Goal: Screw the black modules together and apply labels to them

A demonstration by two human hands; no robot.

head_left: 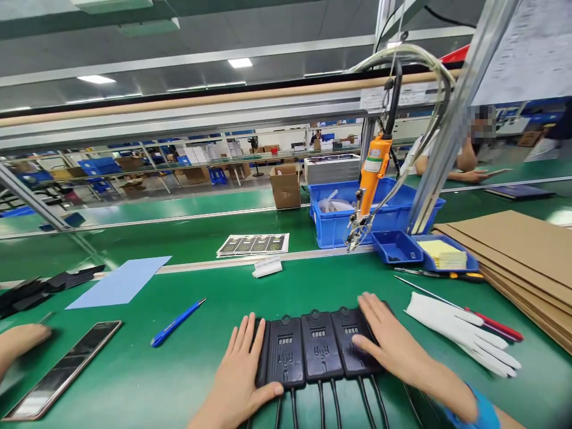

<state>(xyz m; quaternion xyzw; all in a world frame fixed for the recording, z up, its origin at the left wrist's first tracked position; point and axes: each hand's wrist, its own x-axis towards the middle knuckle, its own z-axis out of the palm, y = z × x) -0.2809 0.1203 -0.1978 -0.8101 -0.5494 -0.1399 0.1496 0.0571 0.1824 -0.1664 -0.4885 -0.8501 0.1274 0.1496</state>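
Observation:
Several black power adapters [319, 348] lie side by side on the green table [179, 369], their cables running toward me. My left hand [239, 372] rests flat against the left end of the row, fingers stretched out, thumb under the leftmost unit. My right hand [393, 348] lies flat over the rightmost adapter, fingers spread. Neither hand grips anything.
A white glove [465, 339] and red-handled tool [496, 326] lie to the right, cardboard sheets [522, 262] beyond. An orange hanging screwdriver [370, 190] dangles over blue bins [379, 217]. A blue pen [176, 323], phone [62, 369] and another person's hand [18, 342] are left.

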